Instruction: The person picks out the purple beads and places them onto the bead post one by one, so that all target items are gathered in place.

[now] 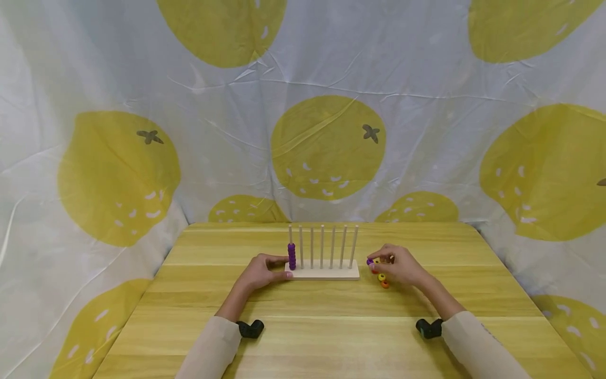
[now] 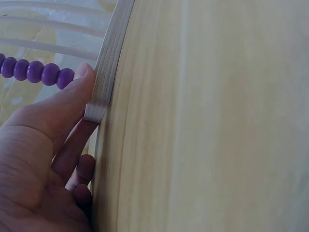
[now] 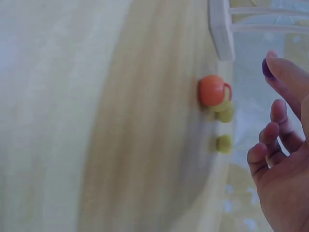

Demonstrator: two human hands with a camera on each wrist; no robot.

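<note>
A pale wooden base (image 1: 326,273) with a row of several upright pegs (image 1: 322,245) stands on the table. Purple beads (image 1: 291,257) are stacked on the leftmost peg; the left wrist view also shows that purple stack (image 2: 35,71). My left hand (image 1: 259,271) grips the base's left end, thumb at the front beside the lowest bead. To the right of the base, my right hand (image 1: 401,267) pinches a purple bead (image 3: 266,70) between thumb and index finger, raised above the table. Below it lie loose beads, among them a yellow bead (image 1: 381,277) and an orange bead (image 1: 385,284).
The wooden table (image 1: 331,337) extends around the base and both forearms. Behind it hangs a pale curtain (image 1: 227,131) printed with yellow fruit. Black wrist mounts (image 1: 251,329) sit at both sleeve cuffs. More loose beads are partly hidden by the right hand.
</note>
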